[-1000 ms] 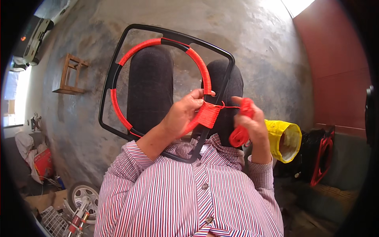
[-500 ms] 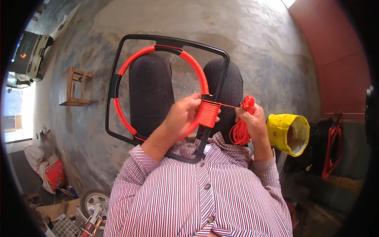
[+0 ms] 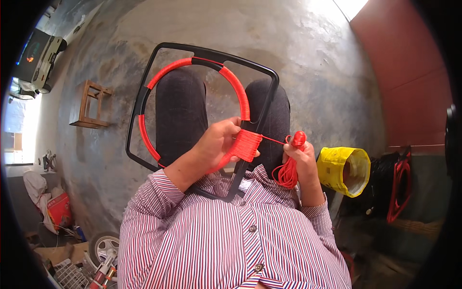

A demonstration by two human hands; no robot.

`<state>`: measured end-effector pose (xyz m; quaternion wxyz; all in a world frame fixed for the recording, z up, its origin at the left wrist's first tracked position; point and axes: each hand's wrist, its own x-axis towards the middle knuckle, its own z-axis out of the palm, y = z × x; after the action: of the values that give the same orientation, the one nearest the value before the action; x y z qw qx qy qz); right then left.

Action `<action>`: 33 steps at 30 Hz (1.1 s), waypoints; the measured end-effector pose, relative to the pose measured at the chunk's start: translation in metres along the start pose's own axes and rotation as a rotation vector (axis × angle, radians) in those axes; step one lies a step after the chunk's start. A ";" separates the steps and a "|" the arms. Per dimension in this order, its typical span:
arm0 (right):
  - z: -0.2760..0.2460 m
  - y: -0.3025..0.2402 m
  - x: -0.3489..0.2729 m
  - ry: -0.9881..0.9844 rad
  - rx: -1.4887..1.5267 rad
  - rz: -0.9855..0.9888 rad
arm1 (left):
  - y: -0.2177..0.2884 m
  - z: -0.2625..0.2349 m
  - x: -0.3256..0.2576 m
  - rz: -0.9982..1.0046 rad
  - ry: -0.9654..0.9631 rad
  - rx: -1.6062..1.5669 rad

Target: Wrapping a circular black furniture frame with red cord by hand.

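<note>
A black, squarish frame (image 3: 273,91) with a round ring inside rests tilted across my lap. Red cord is wound around several stretches of the ring, with black parts bare between them. My left hand (image 3: 214,144) is closed on the ring's lower right side, thumb at a dense band of red cord windings (image 3: 249,146) that also wraps over the frame's side bar. From this band a taut strand runs right to my right hand (image 3: 303,159). That hand is closed around a looped bundle of red cord (image 3: 287,174), its loops hanging below the fingers.
On the right stands a yellow bag-like container (image 3: 332,168), with a dark frame with red cord (image 3: 402,183) beyond it. A wooden stool (image 3: 90,103) is at left. A spoked wheel (image 3: 102,246) and a wire basket (image 3: 72,275) lie lower left. A red panel (image 3: 404,72) borders the right.
My right hand has come down and slightly left with the cord bundle, and the strand slants more. The windings under my left thumb look closer together. The ring has shifted a little in view.
</note>
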<state>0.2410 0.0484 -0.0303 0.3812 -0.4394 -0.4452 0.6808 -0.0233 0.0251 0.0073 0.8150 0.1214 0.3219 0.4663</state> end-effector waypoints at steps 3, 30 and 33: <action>-0.027 -0.002 0.005 0.067 0.145 0.071 | 0.012 0.003 -0.011 0.018 -0.045 -0.054; 0.081 -0.069 0.055 0.024 -1.194 -1.068 | -0.022 -0.014 -0.007 0.502 0.300 0.456; 0.054 -0.048 0.055 0.236 -0.925 -0.999 | -0.018 -0.009 -0.004 0.335 0.376 0.330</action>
<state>0.1787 0.0992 0.0124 0.4683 -0.3702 -0.7945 0.1114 -0.0181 0.0108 -0.0070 0.6220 0.2151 0.5140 0.5501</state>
